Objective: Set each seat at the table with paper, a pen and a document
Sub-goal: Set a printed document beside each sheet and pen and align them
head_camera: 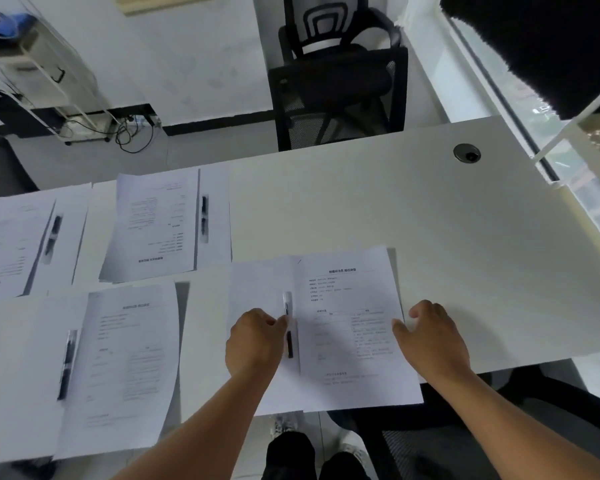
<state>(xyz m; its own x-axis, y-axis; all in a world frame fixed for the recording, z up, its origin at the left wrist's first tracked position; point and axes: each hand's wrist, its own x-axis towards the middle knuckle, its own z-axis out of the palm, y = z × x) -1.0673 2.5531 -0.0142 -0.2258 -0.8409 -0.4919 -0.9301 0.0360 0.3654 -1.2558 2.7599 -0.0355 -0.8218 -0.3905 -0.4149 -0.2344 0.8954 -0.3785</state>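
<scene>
A white desk (430, 220) fills the view, grey floor and a white wall beyond it. At 10 o'clock a white wire rack (49, 77) stands against the wall with black cables (132, 133) trailing on the floor beside it. Along the desk's left half lie three finished sets, each a blank sheet, a printed document and a black pen: one at 9 o'clock (11, 244), one at 11 o'clock (160, 223), one at 7 o'clock (118, 368). Near the middle, at 6 o'clock, the left hand (253, 341) pinches a pen (288, 334) between thumb and fingers, the pen lying on the blank paper (257, 292) just beside the left edge of the printed document (350, 327). The right hand (433, 337) rests with relaxed, slightly spread fingers at that document's right edge, holding nothing. A black mesh office chair (336, 81) stands behind the desk at 12 o'clock. A round cable grommet (466, 153) sits in the desk at 2 o'clock, and a window (548, 109) runs along the right side, partly covered by a dark curtain (541, 39)
</scene>
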